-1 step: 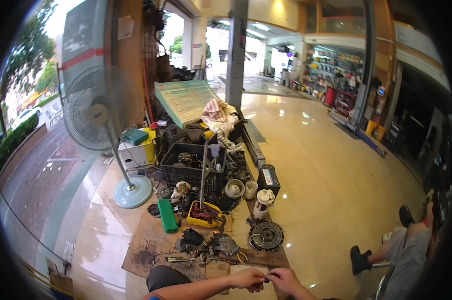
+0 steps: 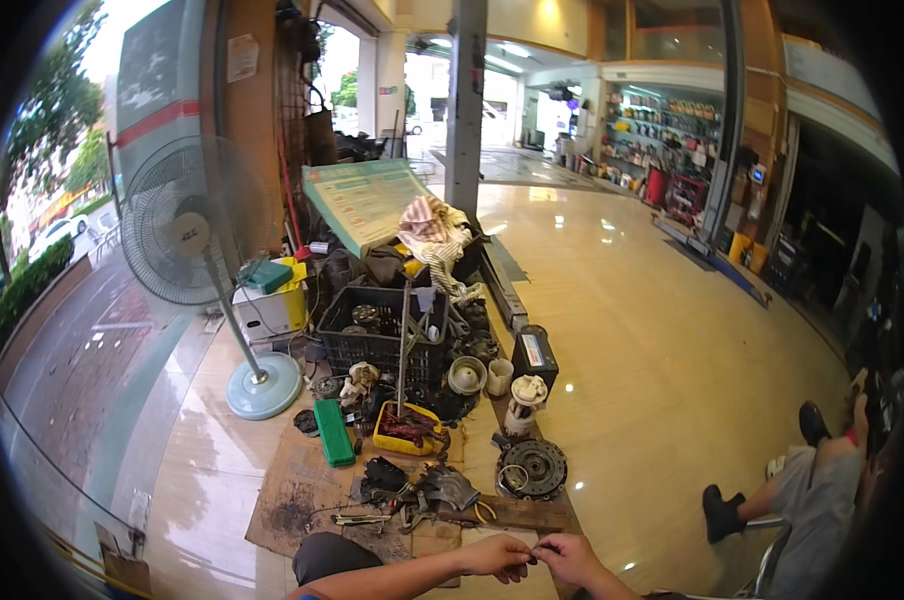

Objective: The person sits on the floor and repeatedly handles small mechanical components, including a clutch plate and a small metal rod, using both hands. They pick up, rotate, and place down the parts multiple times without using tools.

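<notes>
At the lower middle, my left hand (image 2: 500,558) and my right hand (image 2: 566,559) meet fingertip to fingertip. Both are closed in a pinch around a small dark piece (image 2: 532,560), too small and too covered to name. Just beyond them, a dirty wooden board (image 2: 522,514) lies on the cardboard (image 2: 282,500). Grey work gloves (image 2: 450,489) rest beside yellow-handled pliers (image 2: 485,513), and slim metal tools (image 2: 360,519) lie to their left. A round clutch plate (image 2: 547,462) sits beyond my right hand, with a white pump-like part (image 2: 524,405) upright behind it.
A yellow tub (image 2: 406,440), a green case (image 2: 334,433) and a black crate (image 2: 362,340) stand farther back. At left is a standing fan (image 2: 262,385); a black battery (image 2: 535,355) stands right of the crate. A seated person's legs (image 2: 802,490) show at the right.
</notes>
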`<state>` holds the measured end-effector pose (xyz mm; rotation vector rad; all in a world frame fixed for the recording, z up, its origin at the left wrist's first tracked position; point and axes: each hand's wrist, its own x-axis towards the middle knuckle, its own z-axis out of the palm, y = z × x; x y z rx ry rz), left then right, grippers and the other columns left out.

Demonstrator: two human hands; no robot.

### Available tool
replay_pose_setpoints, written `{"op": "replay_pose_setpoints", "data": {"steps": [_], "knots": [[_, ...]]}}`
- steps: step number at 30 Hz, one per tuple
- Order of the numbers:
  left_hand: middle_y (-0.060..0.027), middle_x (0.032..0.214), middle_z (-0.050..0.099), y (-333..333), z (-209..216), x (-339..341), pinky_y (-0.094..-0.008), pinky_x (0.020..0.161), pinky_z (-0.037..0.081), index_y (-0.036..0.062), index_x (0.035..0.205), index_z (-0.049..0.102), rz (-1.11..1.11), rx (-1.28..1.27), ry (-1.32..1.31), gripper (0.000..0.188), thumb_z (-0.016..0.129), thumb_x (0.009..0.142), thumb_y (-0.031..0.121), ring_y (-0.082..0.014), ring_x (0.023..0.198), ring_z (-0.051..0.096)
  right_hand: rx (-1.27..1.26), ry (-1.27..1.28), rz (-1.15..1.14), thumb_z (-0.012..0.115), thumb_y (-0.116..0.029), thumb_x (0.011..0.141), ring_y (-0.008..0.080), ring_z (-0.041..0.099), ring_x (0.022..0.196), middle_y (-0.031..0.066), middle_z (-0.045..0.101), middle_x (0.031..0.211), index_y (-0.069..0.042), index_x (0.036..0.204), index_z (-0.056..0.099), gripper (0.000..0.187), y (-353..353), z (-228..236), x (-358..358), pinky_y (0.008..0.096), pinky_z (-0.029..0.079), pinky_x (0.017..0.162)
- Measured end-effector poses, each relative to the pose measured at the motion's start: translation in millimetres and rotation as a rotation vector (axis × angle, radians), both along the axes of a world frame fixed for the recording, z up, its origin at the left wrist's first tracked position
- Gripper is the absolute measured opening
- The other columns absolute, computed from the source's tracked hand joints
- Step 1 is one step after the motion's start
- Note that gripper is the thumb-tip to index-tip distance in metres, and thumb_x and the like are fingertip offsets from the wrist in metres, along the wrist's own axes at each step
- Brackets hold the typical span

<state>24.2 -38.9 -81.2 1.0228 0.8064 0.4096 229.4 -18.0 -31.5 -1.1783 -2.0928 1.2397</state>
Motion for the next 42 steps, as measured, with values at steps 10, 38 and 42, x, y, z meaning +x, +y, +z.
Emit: {"op": "replay_pose_setpoints", "data": {"steps": [10, 38, 42], "knots": [[-0.0024, 0.089, 0.067, 17.6, 1.9, 11.5, -0.0244, 0.069, 0.053, 0.0028, 0.102, 0.06, 0.007, 0.043, 0.051, 0.019, 0.052, 0.1, 0.02, -0.0099, 0.078, 0.064, 0.058, -0.087, 0.066, 0.067, -0.028, 0.088, 0.0276, 0.066, 0.073, 0.014, 0.068, 0.082, -0.006, 0.094, 0.069, 0.023, 15.1, 7.2, 17.6, 0.0347, 0.051, 0.065], [-0.0059, 0.089, 0.07, 17.2, 6.8, 8.3, -0.0258, 0.074, 0.053, -0.0017, 0.107, 0.064, 0.171, 0.237, 0.208, 0.022, 0.057, 0.097, 0.017, -0.0105, 0.081, 0.065, -0.021, -0.018, -0.138, 0.068, -0.026, 0.086, 0.0201, 0.066, 0.069, 0.012, 0.069, 0.079, -0.006, 0.094, 0.071, 0.022, 19.2, -1.0, -3.7, 0.0317, 0.05, 0.063], [-0.0108, 0.099, 0.068, 19.3, 12.4, -0.8, -0.031, 0.081, 0.054, -0.0021, 0.111, 0.059, 0.077, -0.073, -0.078, 0.027, 0.048, 0.102, 0.021, -0.0177, 0.089, 0.066, -0.09, 0.011, -0.085, 0.068, -0.024, 0.087, 0.0188, 0.067, 0.071, 0.0116, 0.07, 0.083, -0.005, 0.095, 0.07, 0.022, 21.4, 8.1, -2.9, 0.0312, 0.051, 0.064]]}}
